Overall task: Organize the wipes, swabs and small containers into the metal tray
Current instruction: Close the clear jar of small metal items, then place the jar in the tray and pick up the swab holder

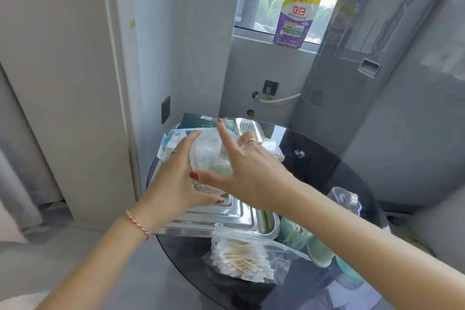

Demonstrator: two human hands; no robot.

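A: What are the hands doing?

B: Both are on a clear round tub (210,158) held over the metal tray (226,214). The left hand (173,181) cups its left side, fingers curved along the wall and the thumb across the lower front, so that grip is closed round the tub. The right hand (247,171) is on the tub's right side with the thumb against its lower front and the forefinger sticking up straight; the other fingers are behind the plastic, and I cannot tell how tightly they curl.

A: Where is the tray?

B: On the round dark glass desk (314,166), at its left part, with its near rim towards the person. A bare stretch of stepped steel shows under the wrists.

A: And the swabs?

B: A clear bag of cotton swabs (241,259) lies on the desk just in front of the tray, its top edge touching or overlapping the near rim.

A: Anything else nearby?

B: Flat packets (173,143) lie at the far left of the tray under the left hand's fingers, and a small clear box (251,128) sits beyond the right hand. A purple and yellow pouch (295,20) stands on the window sill
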